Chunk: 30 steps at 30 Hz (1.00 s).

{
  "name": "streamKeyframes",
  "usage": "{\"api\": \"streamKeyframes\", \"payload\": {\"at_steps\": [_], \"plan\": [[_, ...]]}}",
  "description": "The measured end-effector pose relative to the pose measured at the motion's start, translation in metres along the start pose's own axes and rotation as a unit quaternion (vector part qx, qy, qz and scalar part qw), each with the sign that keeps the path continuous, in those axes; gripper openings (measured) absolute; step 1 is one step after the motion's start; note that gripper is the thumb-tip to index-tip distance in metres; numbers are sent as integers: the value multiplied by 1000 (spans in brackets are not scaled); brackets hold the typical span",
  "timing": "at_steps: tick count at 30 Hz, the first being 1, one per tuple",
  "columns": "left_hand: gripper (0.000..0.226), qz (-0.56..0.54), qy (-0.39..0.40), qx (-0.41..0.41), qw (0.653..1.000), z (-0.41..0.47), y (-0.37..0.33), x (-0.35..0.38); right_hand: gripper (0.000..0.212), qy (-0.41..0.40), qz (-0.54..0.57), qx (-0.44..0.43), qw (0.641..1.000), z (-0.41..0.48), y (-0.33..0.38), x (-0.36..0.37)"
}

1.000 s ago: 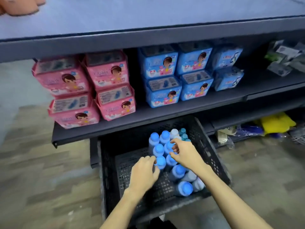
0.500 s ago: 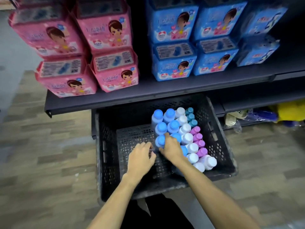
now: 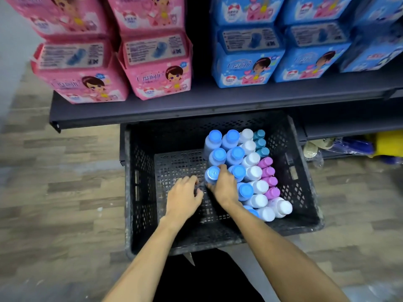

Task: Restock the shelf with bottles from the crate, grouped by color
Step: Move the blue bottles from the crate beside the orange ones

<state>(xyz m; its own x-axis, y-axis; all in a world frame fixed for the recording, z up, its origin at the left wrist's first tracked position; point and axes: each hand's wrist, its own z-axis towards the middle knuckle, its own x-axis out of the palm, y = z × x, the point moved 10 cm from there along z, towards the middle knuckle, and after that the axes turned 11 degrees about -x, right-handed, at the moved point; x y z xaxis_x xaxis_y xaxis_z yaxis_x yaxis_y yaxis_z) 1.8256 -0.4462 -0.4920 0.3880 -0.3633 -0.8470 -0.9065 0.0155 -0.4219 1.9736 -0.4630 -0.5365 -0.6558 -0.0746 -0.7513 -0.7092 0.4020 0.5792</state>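
A black plastic crate (image 3: 139, 192) stands on the floor under the shelf (image 3: 196, 101). Upright bottles fill its right half in rows by cap colour: blue caps (image 3: 233, 153), white caps (image 3: 253, 171), teal caps (image 3: 260, 144) and purple caps (image 3: 269, 182). My right hand (image 3: 225, 186) grips the nearest blue-capped bottle (image 3: 211, 174) at the left edge of the group. My left hand (image 3: 183, 198) hovers just left of it over the crate's bare floor, fingers loosely curled and holding nothing.
Pink packs (image 3: 152, 68) are stacked on the shelf's left part, blue packs (image 3: 248, 64) on its right. A lower shelf edge (image 3: 349, 129) and yellow and blue items (image 3: 383, 144) lie to the crate's right. Wood-look floor (image 3: 65, 192) surrounds the crate.
The view tilted down and closer to the crate. My right hand closed round the near blue-capped bottle; my left hand stayed beside it.
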Motion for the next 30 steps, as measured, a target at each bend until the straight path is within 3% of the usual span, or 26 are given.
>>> {"api": "streamKeyframes", "payload": {"at_steps": [10, 13, 17, 23, 30], "plan": [[11, 0, -25, 23, 999, 11, -12, -18, 51, 32, -19, -17, 999, 5, 9, -16], [13, 12, -51, 39, 998, 13, -22, -43, 38, -3, 6, -51, 999, -1, 33, -52], [15, 40, -113, 47, 992, 19, -35, -98, 46, -57, -10, -113, 992, -1, 87, -127], [19, 41, -189, 101, 976, 21, -75, -210, 59, -161, -51, -287, 943, -14, 202, -249], [17, 51, -299, 157, 940, -6, -126, -333, 56, -229, -51, -375, 897, -49, 292, -347]]}}
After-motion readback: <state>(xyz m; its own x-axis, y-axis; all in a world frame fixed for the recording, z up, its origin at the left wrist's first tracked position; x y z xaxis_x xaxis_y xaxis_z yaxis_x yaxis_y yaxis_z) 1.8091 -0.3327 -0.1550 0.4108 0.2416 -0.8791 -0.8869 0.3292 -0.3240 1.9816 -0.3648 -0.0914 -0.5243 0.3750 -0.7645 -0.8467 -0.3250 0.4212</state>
